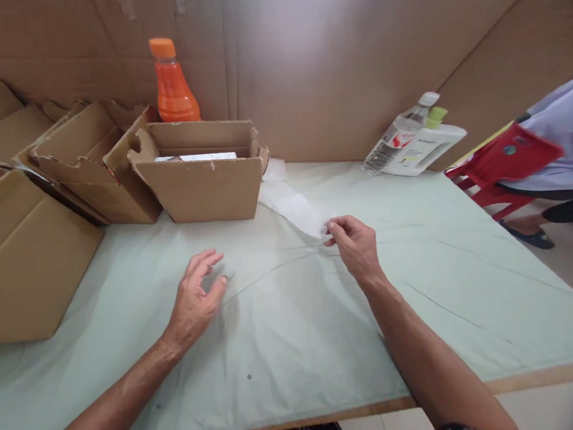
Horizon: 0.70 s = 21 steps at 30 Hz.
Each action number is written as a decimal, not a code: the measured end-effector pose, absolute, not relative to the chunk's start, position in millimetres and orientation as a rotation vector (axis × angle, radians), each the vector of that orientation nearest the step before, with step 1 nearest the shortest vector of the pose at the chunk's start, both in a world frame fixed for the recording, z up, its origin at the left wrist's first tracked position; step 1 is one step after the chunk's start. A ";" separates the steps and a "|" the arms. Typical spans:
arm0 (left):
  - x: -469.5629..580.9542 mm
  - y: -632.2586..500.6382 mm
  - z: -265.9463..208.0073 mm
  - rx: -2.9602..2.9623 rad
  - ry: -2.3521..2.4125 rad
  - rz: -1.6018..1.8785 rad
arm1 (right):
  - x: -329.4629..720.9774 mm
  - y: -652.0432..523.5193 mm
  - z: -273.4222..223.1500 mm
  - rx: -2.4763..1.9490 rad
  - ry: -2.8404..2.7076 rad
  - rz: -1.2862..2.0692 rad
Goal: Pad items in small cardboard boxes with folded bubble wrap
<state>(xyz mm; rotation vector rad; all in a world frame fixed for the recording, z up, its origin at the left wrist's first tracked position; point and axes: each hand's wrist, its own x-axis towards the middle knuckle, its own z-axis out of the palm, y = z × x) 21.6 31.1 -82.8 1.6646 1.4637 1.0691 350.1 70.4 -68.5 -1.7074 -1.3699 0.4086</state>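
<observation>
A strip of thin white sheet material [296, 211] runs out from behind a small cardboard box [214, 191] to the fingers of my right hand [355, 246]. That hand is closed in a pinch at the near end of the strip; the fingertips partly hide what lies between them. My left hand [194, 303] hovers over the pale green cloth [288, 349], its fingers apart and holding nothing. Thin dark lines cross the cloth between the hands; I cannot tell whether they are threads or creases.
More open cardboard boxes [30, 264] crowd the left side. An orange bottle [175, 91] stands behind the small box. Against the cardboard wall [314, 72] lean a clear bottle [400, 135] and a white jug [429, 152]. Beyond the right edge are a red chair [502, 162] and a person [570, 136].
</observation>
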 end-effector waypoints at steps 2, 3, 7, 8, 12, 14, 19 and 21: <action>34.6 21.7 -78.5 1.697 1.347 0.992 | 330.7 24.4 -65.9 -1.560 -1.138 0.635; 40.4 18.8 -77.5 1.707 1.288 0.958 | 322.0 0.3 -64.0 -1.496 -1.050 0.766; 56.7 11.7 -79.0 1.669 1.134 0.860 | 315.1 -66.4 -52.5 -1.523 -1.205 1.098; 59.4 10.4 -80.4 1.643 1.141 0.846 | 321.9 -68.5 -49.5 -1.572 -1.287 1.037; 71.1 10.9 -87.8 1.663 1.286 0.841 | 364.4 -12.2 -47.9 -1.755 -1.542 0.455; 78.3 16.4 -90.4 1.732 1.377 0.834 | 381.2 35.4 -54.2 -1.862 -1.755 0.231; 82.0 31.1 -86.2 1.734 1.442 0.824 | 389.2 105.2 -70.6 -1.977 -1.999 0.065; 76.0 32.7 -81.1 1.701 1.384 0.832 | 387.1 109.1 -74.0 -1.940 -1.980 0.120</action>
